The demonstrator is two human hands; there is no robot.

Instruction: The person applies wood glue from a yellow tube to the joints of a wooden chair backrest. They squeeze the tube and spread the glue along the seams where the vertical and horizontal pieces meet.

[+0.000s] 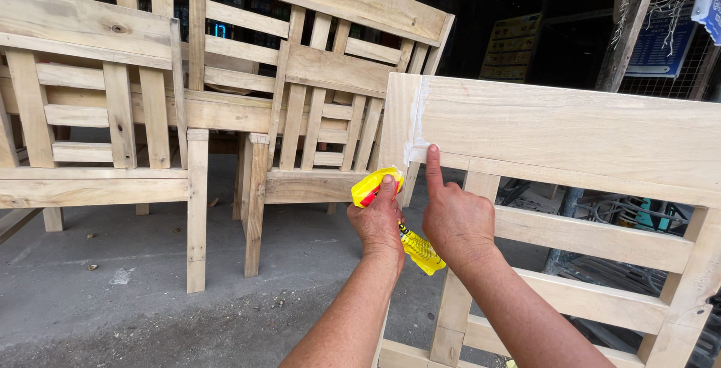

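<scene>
Both hands work at the pale unfinished wooden frame (571, 131): the left hand (379, 221) grips a yellow filler tube (394, 221), while the right hand's (457, 218) extended forefinger smears white paste (415, 124) along the corner joint, apparently mid-filling; smoothing evenly seems next.

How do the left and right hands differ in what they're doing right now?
The left hand is closed around a yellow tube; the right hand holds nothing. The left hand hangs short of the wooden frame, while the right index fingertip presses on the white filler streak at its joint. Both are bare and raised side by side.
</scene>
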